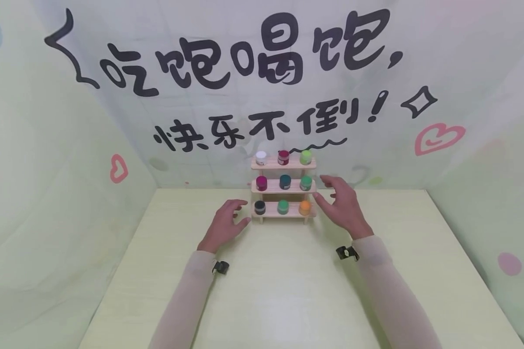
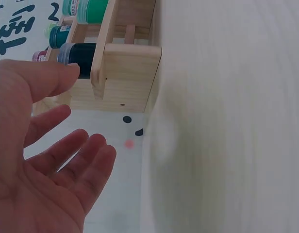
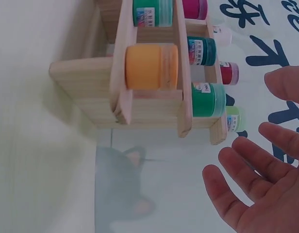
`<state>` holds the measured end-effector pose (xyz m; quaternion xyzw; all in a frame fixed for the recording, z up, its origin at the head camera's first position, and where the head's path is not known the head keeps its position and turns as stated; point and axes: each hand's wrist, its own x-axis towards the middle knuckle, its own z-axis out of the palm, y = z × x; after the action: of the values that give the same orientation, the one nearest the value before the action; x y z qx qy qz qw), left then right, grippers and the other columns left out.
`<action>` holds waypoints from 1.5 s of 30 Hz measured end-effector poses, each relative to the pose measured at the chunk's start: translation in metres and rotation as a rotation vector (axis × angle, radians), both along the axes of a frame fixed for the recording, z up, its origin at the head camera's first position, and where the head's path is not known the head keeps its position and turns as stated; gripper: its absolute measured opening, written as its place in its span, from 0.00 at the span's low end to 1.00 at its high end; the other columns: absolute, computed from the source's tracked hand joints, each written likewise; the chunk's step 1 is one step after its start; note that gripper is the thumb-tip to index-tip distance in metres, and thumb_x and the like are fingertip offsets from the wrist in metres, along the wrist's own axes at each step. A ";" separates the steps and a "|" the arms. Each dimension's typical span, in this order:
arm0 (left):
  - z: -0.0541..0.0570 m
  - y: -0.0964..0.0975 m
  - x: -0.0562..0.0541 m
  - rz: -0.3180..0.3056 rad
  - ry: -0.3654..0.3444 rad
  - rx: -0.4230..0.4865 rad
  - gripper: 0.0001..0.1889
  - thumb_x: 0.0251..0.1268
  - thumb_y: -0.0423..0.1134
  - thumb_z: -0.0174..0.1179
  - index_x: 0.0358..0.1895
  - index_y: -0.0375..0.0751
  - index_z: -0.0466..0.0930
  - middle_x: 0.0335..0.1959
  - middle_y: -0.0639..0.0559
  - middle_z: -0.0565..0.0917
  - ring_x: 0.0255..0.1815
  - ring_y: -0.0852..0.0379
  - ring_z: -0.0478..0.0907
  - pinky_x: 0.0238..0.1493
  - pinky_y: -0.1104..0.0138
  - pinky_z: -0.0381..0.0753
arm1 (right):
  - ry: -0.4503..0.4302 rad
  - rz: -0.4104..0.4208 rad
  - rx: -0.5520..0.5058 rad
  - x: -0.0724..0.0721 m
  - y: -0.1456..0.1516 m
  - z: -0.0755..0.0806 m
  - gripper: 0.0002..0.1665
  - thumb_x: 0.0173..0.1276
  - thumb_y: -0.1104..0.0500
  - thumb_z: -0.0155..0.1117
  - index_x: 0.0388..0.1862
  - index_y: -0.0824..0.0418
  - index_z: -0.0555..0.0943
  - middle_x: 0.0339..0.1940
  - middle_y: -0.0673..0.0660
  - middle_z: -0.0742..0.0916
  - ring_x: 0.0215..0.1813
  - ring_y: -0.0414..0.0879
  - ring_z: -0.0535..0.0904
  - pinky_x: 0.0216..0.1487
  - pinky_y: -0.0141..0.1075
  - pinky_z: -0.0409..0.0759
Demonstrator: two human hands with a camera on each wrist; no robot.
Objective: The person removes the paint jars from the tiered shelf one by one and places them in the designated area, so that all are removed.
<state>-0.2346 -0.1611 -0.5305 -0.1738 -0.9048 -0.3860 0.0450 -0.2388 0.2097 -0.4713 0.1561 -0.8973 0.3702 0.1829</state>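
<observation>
A three-tier wooden rack [image 1: 284,216] stands on the table, with small paint jars in rows of three. On the bottom tier are a black jar [image 1: 259,208], a green jar [image 1: 283,207] and an orange jar [image 3: 152,67]. The middle tier bears magenta, teal and green [image 3: 207,100] jars; white, dark red and light green [image 1: 305,157] ones stand on top. My left hand [image 1: 225,224] is beside the rack's lower left end, fingers spread and holding nothing. At the right end, level with the middle tier, my right hand [image 1: 343,203] is also spread and holds nothing.
Behind the rack hangs a white cloth backdrop [image 1: 201,111] with large black lettering and pink hearts. Cloth walls also flank the pale wooden table [image 1: 270,291] on both sides. A dark wrist strap [image 1: 347,253] shows at the right sleeve, another [image 1: 221,267] at the left.
</observation>
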 end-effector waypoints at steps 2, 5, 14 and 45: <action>-0.002 0.003 0.000 0.001 -0.011 0.015 0.27 0.69 0.39 0.71 0.69 0.41 0.78 0.67 0.42 0.80 0.64 0.43 0.82 0.64 0.53 0.90 | -0.009 -0.007 -0.025 -0.002 -0.004 0.004 0.32 0.74 0.52 0.69 0.72 0.64 0.75 0.67 0.65 0.83 0.64 0.59 0.80 0.55 0.59 0.92; -0.006 0.007 -0.001 0.003 -0.029 0.055 0.26 0.68 0.37 0.71 0.69 0.41 0.78 0.65 0.41 0.81 0.62 0.44 0.83 0.64 0.54 0.90 | -0.006 -0.015 -0.051 -0.008 -0.008 0.009 0.31 0.75 0.53 0.68 0.72 0.65 0.76 0.66 0.65 0.83 0.64 0.60 0.80 0.55 0.59 0.91; -0.018 0.017 -0.005 0.009 -0.160 0.266 0.26 0.69 0.35 0.71 0.68 0.41 0.78 0.63 0.42 0.82 0.62 0.43 0.85 0.63 0.55 0.91 | 0.006 -0.021 -0.141 -0.030 -0.013 0.020 0.28 0.74 0.57 0.67 0.69 0.66 0.77 0.65 0.65 0.84 0.61 0.60 0.83 0.53 0.59 0.92; -0.012 0.025 -0.012 0.108 -0.369 0.463 0.22 0.68 0.37 0.71 0.65 0.45 0.84 0.64 0.42 0.86 0.63 0.45 0.86 0.70 0.52 0.86 | -0.133 -0.032 -0.192 -0.089 -0.021 0.042 0.29 0.73 0.53 0.70 0.69 0.62 0.79 0.62 0.64 0.87 0.64 0.58 0.83 0.64 0.55 0.88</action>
<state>-0.2464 -0.1363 -0.5423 -0.0372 -0.7936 -0.6042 -0.0614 -0.3276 0.1892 -0.4291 0.0985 -0.8702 0.4612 0.1429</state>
